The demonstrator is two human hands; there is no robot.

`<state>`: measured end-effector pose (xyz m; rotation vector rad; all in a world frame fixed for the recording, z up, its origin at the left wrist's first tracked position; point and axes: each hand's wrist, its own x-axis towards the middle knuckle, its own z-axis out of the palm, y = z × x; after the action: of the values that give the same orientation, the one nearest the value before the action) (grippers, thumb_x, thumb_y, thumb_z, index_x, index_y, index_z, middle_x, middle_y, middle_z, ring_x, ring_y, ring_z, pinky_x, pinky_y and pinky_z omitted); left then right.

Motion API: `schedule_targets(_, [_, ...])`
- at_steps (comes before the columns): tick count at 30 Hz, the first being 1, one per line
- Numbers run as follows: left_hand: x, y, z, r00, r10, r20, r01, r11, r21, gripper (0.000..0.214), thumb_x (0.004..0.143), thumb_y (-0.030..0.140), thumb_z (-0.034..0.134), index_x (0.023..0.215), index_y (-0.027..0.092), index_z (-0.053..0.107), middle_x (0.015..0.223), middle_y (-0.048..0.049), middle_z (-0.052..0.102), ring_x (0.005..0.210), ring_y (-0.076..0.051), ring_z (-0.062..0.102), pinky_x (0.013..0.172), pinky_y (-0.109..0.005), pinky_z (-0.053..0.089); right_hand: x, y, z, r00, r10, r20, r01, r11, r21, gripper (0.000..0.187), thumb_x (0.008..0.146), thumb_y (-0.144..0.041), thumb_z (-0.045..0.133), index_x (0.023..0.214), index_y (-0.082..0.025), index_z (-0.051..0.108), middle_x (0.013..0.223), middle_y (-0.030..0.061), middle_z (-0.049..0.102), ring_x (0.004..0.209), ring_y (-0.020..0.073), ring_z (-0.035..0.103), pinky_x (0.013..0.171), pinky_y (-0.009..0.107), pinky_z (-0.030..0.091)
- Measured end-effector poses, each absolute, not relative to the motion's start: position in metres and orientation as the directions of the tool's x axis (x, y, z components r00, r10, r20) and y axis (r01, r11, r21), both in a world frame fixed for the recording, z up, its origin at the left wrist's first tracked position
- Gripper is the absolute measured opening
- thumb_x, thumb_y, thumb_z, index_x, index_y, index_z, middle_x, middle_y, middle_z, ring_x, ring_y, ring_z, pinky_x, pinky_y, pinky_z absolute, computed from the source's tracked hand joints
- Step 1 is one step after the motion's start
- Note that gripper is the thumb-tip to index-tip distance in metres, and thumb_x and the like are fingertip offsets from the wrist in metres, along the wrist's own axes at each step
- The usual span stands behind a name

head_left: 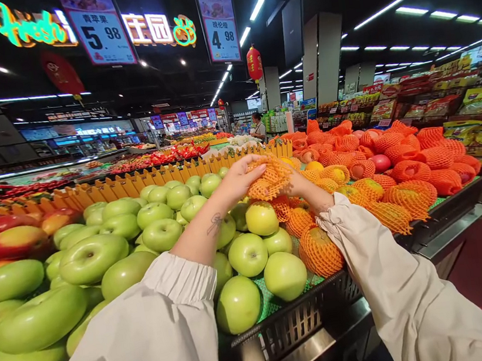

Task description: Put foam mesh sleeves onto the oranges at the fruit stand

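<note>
Large screen (103, 36): 5.98 (青苹果); smaller screen (218, 26): 4.98; lit sign (28, 32): "Fresh".

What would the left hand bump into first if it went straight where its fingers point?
The orange net, which the left hand is touching. Just past it, the right hand looks next in line, though depth is hard to judge here.
</note>
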<state>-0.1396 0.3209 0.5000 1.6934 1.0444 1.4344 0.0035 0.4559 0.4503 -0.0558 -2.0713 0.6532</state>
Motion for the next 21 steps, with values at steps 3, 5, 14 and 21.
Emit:
schedule_targets(3, [-0.144,0.323,0.502,-0.135,0.824,0.551,0.260,-0.507,0.822,0.028,0.074,0.027,0.078,0.094,0.015,0.062,0.093,-0.0042,0.069,0.083,-0.016,0.065,0.086,-0.035,0.055,0.007,0.444,0.456,-0.528,0.296,0.796,-0.253,0.840,-0.480,0.077,0.062,-0.051,0.092,0.129,-0.022,0.066,0.131,0.0092,0.063,0.126,0.0296,0.060,0.118,0.046,0.046])
schedule_targets(5, [-0.148,0.324,0.505,-0.263,0.743,0.615,0.381,-0.506,0.774,0.024,0.070,0.023,0.080,0.084,0.015,0.062,0.092,-0.0030,0.068,0.087,-0.016,0.063,0.092,-0.035,0.052,0.010,0.435,0.461,-0.495,0.318,0.809,-0.252,0.838,-0.484,0.081,0.055,-0.047,0.097,0.125,-0.023,0.066,0.131,0.0082,0.063,0.129,0.0306,0.058,0.120,0.048,0.043])
schedule_targets(14, [-0.136,0.304,0.511,-0.188,0.977,0.097,0.124,-0.074,0.989,0.041,0.098,0.056,0.057,0.103,0.017,0.069,0.093,-0.0085,0.074,0.067,-0.015,0.064,0.062,-0.028,0.055,0.005,0.419,0.466,-0.555,0.416,0.720,-0.445,0.583,-0.680,0.089,0.047,-0.035,0.100,0.124,-0.027,0.058,0.135,0.0064,0.062,0.129,0.0307,0.059,0.114,0.046,0.051])
schedule_targets(21, [-0.131,0.304,0.513,-0.135,0.991,0.014,-0.081,-0.025,0.996,0.033,0.102,0.045,0.054,0.095,0.016,0.069,0.073,-0.0043,0.069,0.054,-0.012,0.060,0.050,-0.022,0.050,0.007,0.416,0.469,-0.608,0.416,0.676,-0.498,0.462,-0.733,0.087,0.047,-0.028,0.100,0.121,-0.031,0.055,0.129,0.0029,0.064,0.128,0.0279,0.059,0.116,0.045,0.049])
